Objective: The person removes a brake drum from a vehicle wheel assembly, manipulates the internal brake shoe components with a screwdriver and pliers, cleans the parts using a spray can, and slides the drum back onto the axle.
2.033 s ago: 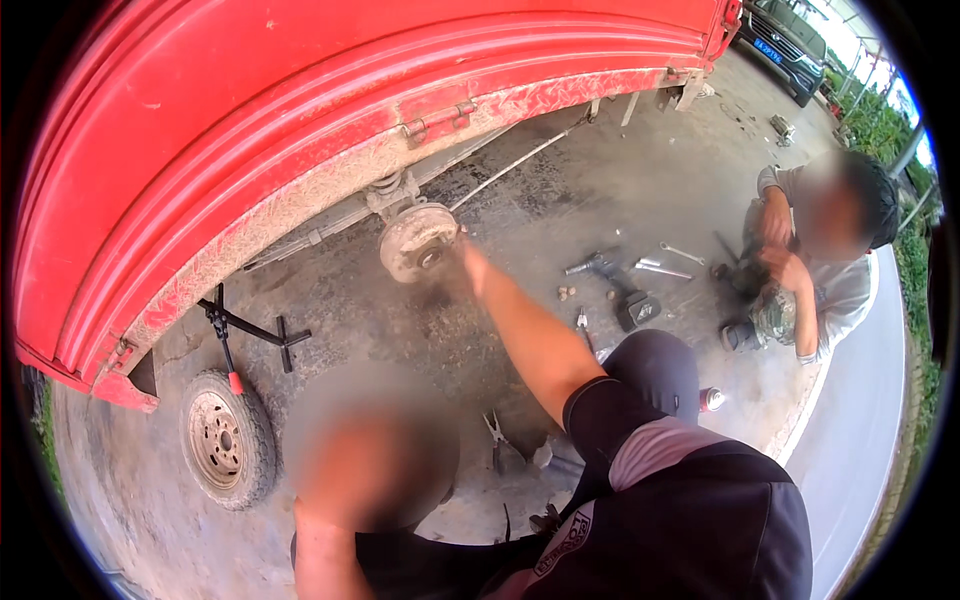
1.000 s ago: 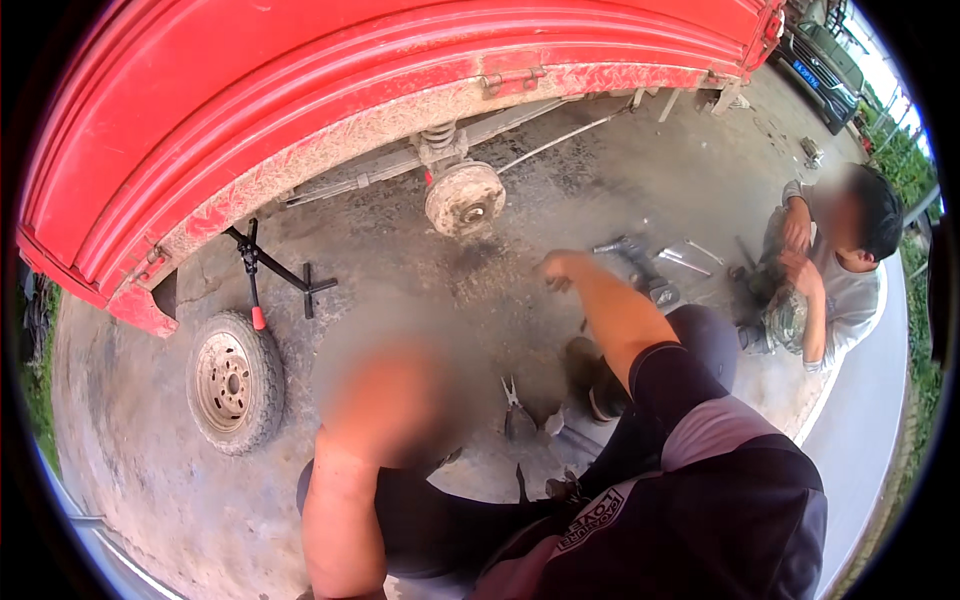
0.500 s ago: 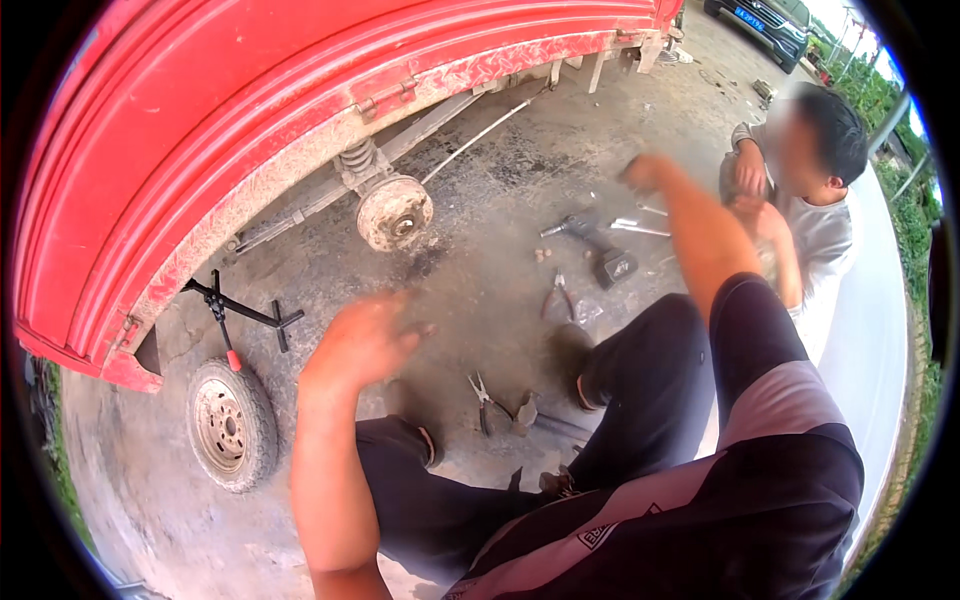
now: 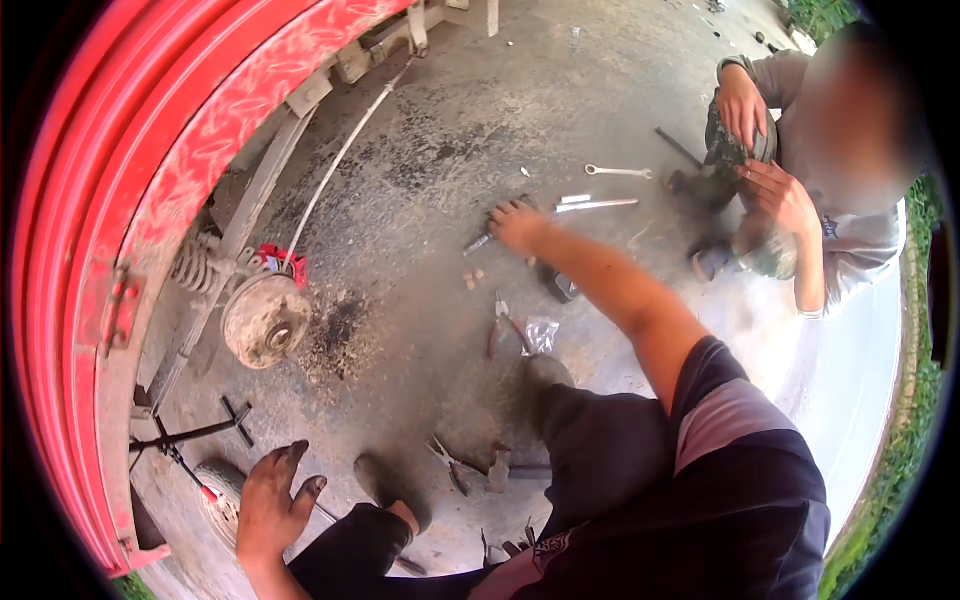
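Observation:
My right hand (image 4: 518, 226) reaches far forward with its fingers closed over the body of a cordless power drill (image 4: 563, 286). The drill's nose pokes out to the left of the fingers, and its dark battery base shows under my forearm. My left hand (image 4: 276, 505) hangs above the ground at lower left, fingers apart, dark grime on the fingertips, holding nothing. Red-handled pliers (image 4: 503, 325) and a clear plastic bag (image 4: 541, 336) lie nearer to me than the drill. Another pair of pliers (image 4: 455, 465) and a hammer (image 4: 498, 468) lie between my feet.
A dirty wheel hub (image 4: 266, 322) hangs under the red vehicle body (image 4: 90, 220) at left. Beside a wheel (image 4: 222, 495) stands a black cross-handled tool (image 4: 190, 436). At right, a crouching person (image 4: 860, 240) holds a dark round part. A combination wrench (image 4: 618, 171) lies farther off.
My view has turned right. My right hand has come down onto the drill. My left hand has moved lower and left, toward the wheel. The other person's hands now hold a dark part.

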`<state>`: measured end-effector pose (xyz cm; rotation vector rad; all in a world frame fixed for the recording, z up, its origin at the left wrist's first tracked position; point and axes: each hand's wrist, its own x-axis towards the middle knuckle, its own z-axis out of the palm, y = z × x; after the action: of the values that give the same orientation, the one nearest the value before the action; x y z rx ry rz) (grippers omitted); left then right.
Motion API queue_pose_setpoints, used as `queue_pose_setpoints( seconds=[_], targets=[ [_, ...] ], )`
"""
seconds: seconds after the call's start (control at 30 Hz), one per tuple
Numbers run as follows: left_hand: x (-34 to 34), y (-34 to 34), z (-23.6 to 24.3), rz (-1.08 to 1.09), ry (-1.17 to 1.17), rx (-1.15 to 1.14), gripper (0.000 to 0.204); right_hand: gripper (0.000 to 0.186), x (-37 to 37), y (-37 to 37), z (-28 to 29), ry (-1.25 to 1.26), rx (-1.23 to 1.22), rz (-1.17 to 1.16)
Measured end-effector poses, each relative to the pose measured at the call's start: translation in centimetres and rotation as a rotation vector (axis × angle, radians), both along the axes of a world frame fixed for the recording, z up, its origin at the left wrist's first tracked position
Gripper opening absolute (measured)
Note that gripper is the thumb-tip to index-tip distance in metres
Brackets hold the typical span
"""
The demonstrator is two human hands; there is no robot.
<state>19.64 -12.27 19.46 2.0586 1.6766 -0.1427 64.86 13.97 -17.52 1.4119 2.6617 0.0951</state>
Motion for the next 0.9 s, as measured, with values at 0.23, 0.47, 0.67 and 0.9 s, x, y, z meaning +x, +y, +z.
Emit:
queue_pose_setpoints(
  seconds=[0.23,0.47,0.67,0.9],
  targets=[
    [-2.8,2.5,-4.7,0.059,0.264,-0.128,0.049,0.025,-2.7,0.3,-4.8,0.137,0.09,-0.008],
    [-2.6,3.3,-5.6,-0.044,0.18,-0.122,0.051,0.027,-3.8,0.8,-4.5,0.073,-0.126,-0.001],
    [-2.4,2.7,-5.7,-0.088,0.204,-0.08,0.049,0.034,-4.2,-4.8,-3.6,0.141,0.169,-0.236],
    [-1.4,2.9,-5.4,-0.107,0.214,-0.148,0.052,0.035,-2.4,-6.3,-1.6,0.331,0.184,-0.263]
  ],
)
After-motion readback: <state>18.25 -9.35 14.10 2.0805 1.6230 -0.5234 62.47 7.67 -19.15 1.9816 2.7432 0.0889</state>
